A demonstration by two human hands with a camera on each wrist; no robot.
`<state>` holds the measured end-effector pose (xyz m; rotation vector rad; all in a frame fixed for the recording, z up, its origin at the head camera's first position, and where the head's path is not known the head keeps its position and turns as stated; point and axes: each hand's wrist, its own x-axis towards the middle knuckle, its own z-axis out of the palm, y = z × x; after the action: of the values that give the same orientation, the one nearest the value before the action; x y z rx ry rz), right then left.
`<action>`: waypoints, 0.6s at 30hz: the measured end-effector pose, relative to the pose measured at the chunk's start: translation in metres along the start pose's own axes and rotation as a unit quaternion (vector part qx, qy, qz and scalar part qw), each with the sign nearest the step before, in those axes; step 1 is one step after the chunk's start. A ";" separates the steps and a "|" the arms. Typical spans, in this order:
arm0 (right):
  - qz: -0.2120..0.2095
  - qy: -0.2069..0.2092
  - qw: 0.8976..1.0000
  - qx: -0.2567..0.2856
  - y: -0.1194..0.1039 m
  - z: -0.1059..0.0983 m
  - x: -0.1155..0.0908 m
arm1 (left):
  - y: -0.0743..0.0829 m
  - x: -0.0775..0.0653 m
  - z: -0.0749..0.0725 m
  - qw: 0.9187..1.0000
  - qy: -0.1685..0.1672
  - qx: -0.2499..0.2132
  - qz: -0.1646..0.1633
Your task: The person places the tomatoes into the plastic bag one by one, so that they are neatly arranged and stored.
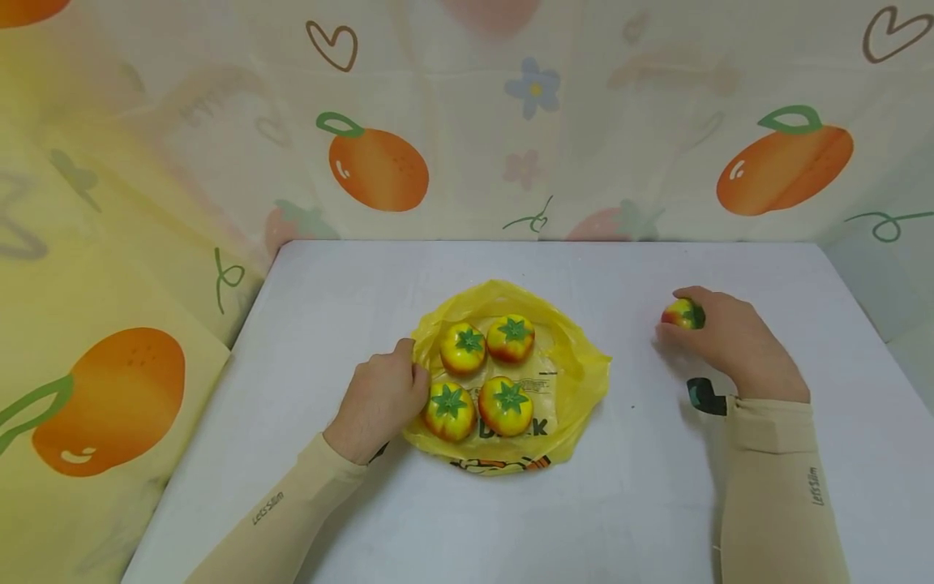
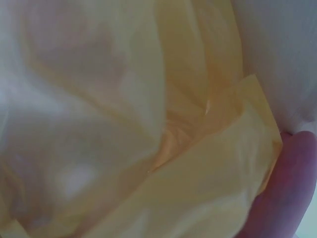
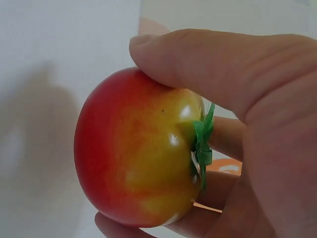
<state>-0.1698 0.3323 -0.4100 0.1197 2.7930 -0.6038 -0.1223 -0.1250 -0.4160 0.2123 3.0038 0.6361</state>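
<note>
A yellow plastic bag (image 1: pixel 576 369) lies spread with its mouth up, several red-and-yellow toy tomatoes (image 1: pixel 508 405) with green star-shaped leaf tops inside it. My left hand (image 1: pixel 383 397) grips the bag's left rim, thumb and curled fingers at its edge. Close up in the left wrist view, creased bag film (image 2: pixel 198 173) fills most of the picture beside a fingertip. Away to the right, my right hand (image 1: pixel 737 337) holds another toy tomato (image 3: pixel 143 153) between thumb and fingers, its leaf top facing the palm.
Both hands work over a white table (image 1: pixel 350 284). Behind and to the left hangs a printed cloth (image 1: pixel 452 105) with orange fruit and hearts. A dark wrist-camera piece (image 1: pixel 706 396) sticks out by the right cuff.
</note>
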 end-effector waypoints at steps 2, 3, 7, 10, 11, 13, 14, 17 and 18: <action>-0.011 0.007 1.000 0.000 -0.004 -0.001 -0.001 | 0.000 0.000 0.000 1.000 0.000 0.000 -0.001; -0.016 0.011 1.000 -0.001 -0.005 -0.002 -0.002 | 0.001 0.000 -0.001 1.000 0.000 0.000 -0.002; -0.032 0.021 0.999 -0.003 -0.011 -0.006 -0.005 | 0.001 0.000 -0.001 1.000 -0.003 -0.001 -0.006; -0.033 0.024 0.999 -0.002 -0.016 -0.008 -0.009 | 0.002 0.000 -0.001 1.000 -0.005 -0.002 -0.007; -0.037 0.027 0.999 -0.001 -0.017 -0.009 -0.010 | 0.002 0.000 -0.001 1.000 -0.005 -0.002 -0.007; -0.041 0.032 0.999 0.001 -0.021 -0.011 -0.012 | 0.002 0.000 -0.001 1.000 -0.004 -0.002 -0.006; -0.045 0.033 0.998 0.001 -0.023 -0.012 -0.013 | 0.002 -0.001 -0.001 1.000 -0.003 -0.001 -0.005; -0.056 0.036 0.998 0.005 -0.031 -0.014 -0.017 | 0.001 -0.001 0.000 1.000 -0.001 -0.001 -0.004; -0.059 0.037 0.998 0.006 -0.034 -0.015 -0.018 | 0.001 -0.001 0.000 1.000 -0.001 -0.003 -0.004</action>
<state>-0.1607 0.3069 -0.3785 -0.0199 2.8835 -0.6569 -0.1214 -0.1240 -0.4150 0.2004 2.9988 0.6423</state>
